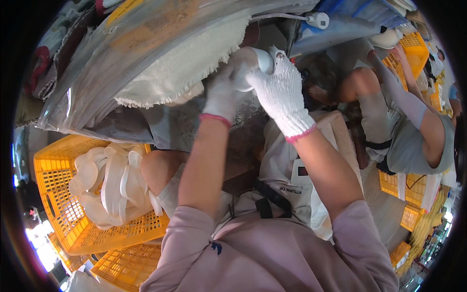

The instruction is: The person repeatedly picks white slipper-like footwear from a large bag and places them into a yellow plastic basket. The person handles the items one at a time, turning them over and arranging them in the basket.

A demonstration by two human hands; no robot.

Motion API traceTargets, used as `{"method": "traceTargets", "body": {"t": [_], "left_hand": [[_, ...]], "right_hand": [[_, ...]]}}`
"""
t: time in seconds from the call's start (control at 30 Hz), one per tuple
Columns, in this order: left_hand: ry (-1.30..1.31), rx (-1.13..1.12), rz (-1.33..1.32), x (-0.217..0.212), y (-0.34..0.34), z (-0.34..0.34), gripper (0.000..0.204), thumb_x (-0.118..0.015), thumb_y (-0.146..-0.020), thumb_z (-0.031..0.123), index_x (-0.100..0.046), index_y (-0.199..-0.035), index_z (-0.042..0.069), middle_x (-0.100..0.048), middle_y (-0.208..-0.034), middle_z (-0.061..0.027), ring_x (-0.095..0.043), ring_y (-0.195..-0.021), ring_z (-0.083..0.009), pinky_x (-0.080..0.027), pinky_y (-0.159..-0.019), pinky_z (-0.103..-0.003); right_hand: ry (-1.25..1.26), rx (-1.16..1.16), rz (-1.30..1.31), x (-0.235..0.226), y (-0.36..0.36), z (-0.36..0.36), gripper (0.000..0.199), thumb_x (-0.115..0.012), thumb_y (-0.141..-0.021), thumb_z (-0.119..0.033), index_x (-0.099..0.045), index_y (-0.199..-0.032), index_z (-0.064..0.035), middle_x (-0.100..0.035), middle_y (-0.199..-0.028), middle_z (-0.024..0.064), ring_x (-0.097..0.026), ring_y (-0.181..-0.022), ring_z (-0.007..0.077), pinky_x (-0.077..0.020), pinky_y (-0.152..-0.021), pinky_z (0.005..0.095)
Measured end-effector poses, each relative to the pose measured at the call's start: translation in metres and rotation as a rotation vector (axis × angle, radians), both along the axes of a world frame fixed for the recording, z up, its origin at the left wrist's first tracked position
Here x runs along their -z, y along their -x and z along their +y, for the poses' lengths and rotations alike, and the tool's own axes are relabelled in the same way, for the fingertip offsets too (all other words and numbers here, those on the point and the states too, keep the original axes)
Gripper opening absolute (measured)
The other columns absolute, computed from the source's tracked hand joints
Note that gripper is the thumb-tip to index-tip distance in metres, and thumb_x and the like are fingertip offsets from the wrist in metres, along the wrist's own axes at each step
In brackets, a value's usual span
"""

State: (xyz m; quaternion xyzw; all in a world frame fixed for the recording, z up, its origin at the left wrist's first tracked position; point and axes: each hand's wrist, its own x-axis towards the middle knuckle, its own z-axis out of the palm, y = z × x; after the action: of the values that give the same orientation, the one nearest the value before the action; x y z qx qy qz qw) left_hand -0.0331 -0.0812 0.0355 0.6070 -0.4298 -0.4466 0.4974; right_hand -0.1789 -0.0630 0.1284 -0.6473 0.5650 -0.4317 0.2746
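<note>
A smooth white rounded piece (264,61) is held up in front of me, beneath the plastic sheeting. On its right side is my right hand (283,92), in a white knitted glove with a pink cuff, its fingers closed on the edge. The glove looks worn and dark at one fingertip. My left hand (221,92), gloved alike, is at the piece's left side and blurred by motion, so its finger positions cannot be made out. The piece's full shape is partly hidden by both hands.
A yellow plastic crate (68,204) at my left holds several white curved pieces (116,180). Clear plastic sheeting (87,92) and a frayed pale cloth (189,58) hang above my left hand. A seated person (413,136) works close on the right, near more yellow crates (415,51).
</note>
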Motion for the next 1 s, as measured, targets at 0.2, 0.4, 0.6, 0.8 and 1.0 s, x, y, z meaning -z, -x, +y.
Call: {"method": "traceTargets", "body": {"t": [0.2,0.4,0.6,0.8,1.0], "left_hand": [[-0.233,0.335,-0.632,-0.028,-0.097,0.067,0.065,-0.068,-0.102,0.047,-0.061,-0.140,-0.005,-0.070,-0.139,-0.0182,-0.067,-0.126,-0.0318,-0.050,-0.107,-0.038],[0.049,0.111,-0.029,-0.030,-0.008,0.074,0.044,-0.082,-0.093,0.021,-0.071,-0.128,-0.002,-0.076,-0.116,-0.0052,-0.069,-0.102,-0.0140,-0.056,-0.094,-0.033],[-0.266,0.032,0.897,-0.018,-0.008,0.039,0.036,-0.071,-0.101,0.016,-0.066,-0.130,-0.006,-0.073,-0.121,-0.0149,-0.073,-0.104,-0.0257,-0.061,-0.090,-0.037],[-0.007,0.237,1.466,-0.003,-0.032,0.102,0.058,-0.053,-0.110,0.051,-0.060,-0.140,0.002,-0.068,-0.133,-0.0170,-0.065,-0.124,-0.0324,-0.053,-0.109,-0.045],[-0.055,-0.391,0.982,0.020,-0.056,0.041,0.042,-0.053,-0.109,0.040,-0.066,-0.122,0.003,-0.072,-0.110,-0.0155,-0.070,-0.101,-0.0293,-0.058,-0.088,-0.039]], "right_hand": [[-0.250,-0.103,-0.145,0.029,-0.006,-0.046,0.048,-0.071,-0.084,-0.035,-0.071,-0.102,0.0100,-0.073,-0.094,0.0335,-0.073,-0.096,0.0480,-0.0571,-0.085,0.0476],[-0.477,-0.208,-0.271,-0.005,-0.013,-0.018,0.032,-0.073,-0.083,-0.019,-0.068,-0.097,0.0091,-0.073,-0.098,0.0279,-0.074,-0.093,0.0371,-0.0562,-0.079,0.0464],[0.319,-0.560,0.971,-0.039,0.022,0.073,0.047,-0.078,-0.082,-0.019,-0.067,-0.126,-0.0060,-0.068,-0.121,0.0119,-0.053,-0.137,0.0361,-0.0398,-0.114,0.0629],[0.313,-0.713,0.634,-0.008,-0.011,0.118,0.056,-0.077,-0.087,-0.015,-0.065,-0.141,-0.0085,-0.071,-0.133,0.0141,-0.074,-0.098,0.0296,-0.0605,-0.077,0.0400],[0.388,-0.527,0.755,0.005,-0.061,0.072,0.041,-0.075,-0.089,-0.014,-0.070,-0.129,-0.0118,-0.076,-0.102,0.0122,-0.075,-0.080,0.0288,-0.0597,-0.066,0.0411]]}}
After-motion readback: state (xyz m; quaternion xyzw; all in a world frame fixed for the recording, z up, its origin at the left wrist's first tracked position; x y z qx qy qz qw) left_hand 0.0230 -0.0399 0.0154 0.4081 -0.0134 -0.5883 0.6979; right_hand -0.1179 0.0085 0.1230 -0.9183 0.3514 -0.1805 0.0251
